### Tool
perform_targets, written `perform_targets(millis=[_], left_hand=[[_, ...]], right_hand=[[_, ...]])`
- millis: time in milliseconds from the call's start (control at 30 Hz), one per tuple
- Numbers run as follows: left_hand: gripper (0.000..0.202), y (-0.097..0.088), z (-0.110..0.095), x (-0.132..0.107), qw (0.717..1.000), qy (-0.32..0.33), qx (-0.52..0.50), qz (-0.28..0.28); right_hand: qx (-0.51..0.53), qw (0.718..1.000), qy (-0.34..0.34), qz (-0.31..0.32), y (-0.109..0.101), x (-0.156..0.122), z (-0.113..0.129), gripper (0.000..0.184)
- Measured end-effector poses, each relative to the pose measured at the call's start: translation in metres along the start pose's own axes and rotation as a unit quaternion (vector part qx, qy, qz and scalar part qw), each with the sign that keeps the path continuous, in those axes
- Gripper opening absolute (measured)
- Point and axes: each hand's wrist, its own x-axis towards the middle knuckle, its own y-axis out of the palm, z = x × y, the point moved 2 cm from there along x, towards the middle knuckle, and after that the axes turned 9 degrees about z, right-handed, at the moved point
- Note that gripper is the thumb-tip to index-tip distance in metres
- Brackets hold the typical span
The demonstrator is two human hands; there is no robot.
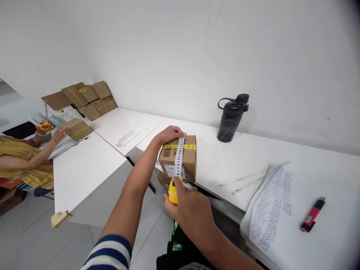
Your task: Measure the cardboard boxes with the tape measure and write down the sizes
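Note:
A small cardboard box [189, 161] with yellow packing tape and a white label sits at the table's front edge. Across its top and down its front runs the white blade [178, 159] of a tape measure, its numbers facing me. My left hand [169, 133] is closed at the blade's far end, by the box's back edge; the fingertips are partly hidden. Just in front of the box, my right hand [194, 210] grips the yellow tape measure case [173, 193], from which the blade comes out.
A dark water bottle [230, 119] stands by the wall. On the right, a red and black marker [312, 215] lies on a stack of papers [270, 217]. At left, another person in yellow [26, 157] handles cardboard near several boxes [104, 105]. A wooden piece [60, 218] sits at a table corner.

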Motion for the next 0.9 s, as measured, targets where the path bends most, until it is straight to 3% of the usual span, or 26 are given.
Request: perform_targets(millis=[200, 433, 667, 900], left_hand=[[0.038, 0.001, -0.001, 0.000, 1.000, 0.004, 0.008, 0.001], [0.037, 0.001, 0.001, 0.000, 1.000, 0.002, -0.006, 0.000], [0.034, 0.001, -0.002, -0.006, 1.000, -0.010, 0.004, -0.012], [0.031, 0.003, -0.003, -0.008, 1.000, -0.010, -0.010, -0.011]], right_hand=[[0.019, 0.999, 0.004, -0.048, 0.005, 0.005, -0.007, 0.033], [0.024, 0.999, 0.023, -0.019, -0.006, 0.017, -0.006, 0.034], [0.030, 0.998, 0.057, -0.013, -0.010, 0.050, -0.008, 0.040], [0.068, 0.985, 0.122, 0.106, -0.023, 0.094, -0.019, 0.040]])
